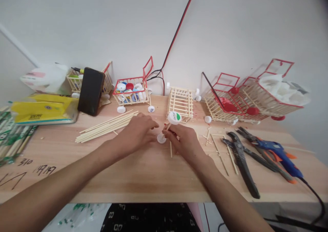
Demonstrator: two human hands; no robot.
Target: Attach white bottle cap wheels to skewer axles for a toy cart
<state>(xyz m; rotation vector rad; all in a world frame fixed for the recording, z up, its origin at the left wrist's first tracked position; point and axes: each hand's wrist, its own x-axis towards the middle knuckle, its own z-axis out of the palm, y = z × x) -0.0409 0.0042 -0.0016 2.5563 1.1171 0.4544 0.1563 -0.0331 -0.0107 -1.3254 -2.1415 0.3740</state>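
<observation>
The right hand (185,139) holds one stick (168,126) between two white caps (175,118).

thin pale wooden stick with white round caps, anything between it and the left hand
Nothing visible stands between the left hand and the thin pale wooden stick; only a small gap shows. The right hand grips the stick from the other side.

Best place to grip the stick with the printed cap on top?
Probably the bare shaft of the stick, pinched from the right, as the right hand does: it's thin, leans rightward, and the printed cap and lower cap take up its ends.
</observation>
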